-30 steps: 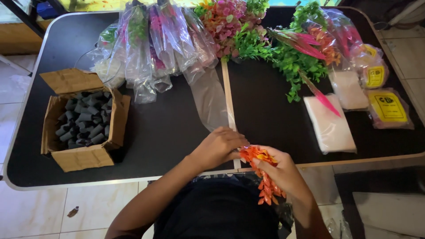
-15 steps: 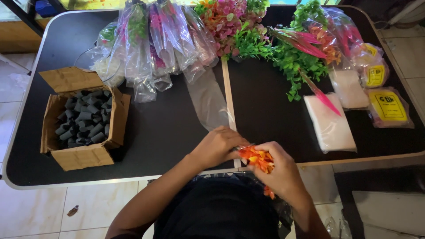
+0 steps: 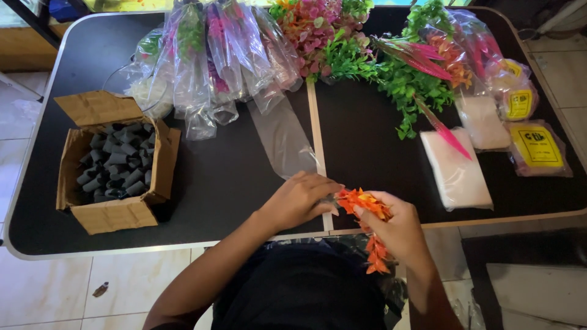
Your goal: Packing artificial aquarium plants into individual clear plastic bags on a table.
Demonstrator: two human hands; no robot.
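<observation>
The right hand (image 3: 394, 229) has its grip clamped on an orange artificial flower sprig (image 3: 367, 214) at the near edge of the black counter (image 3: 232, 177), just right of the pale seam running down its middle; part of the sprig hangs below the hand, past the counter edge; the left hand (image 3: 299, 200) lies beside it, fingertips pinched together at the sprig's top end — whether on the sprig itself or on a bit of clear film there, I cannot tell; a clear plastic sleeve (image 3: 284, 137) lies flat just beyond the left hand; to the far left stands an open cardboard box (image 3: 116, 211) filled with dark grey tubes (image 3: 116, 162); along the far side lie sleeved flower bunches (image 3: 214, 55) and loose green foliage (image 3: 397, 82) — to the right, a stack of clear bags (image 3: 455, 165) and yellow-labelled packets (image 3: 538, 146).
</observation>
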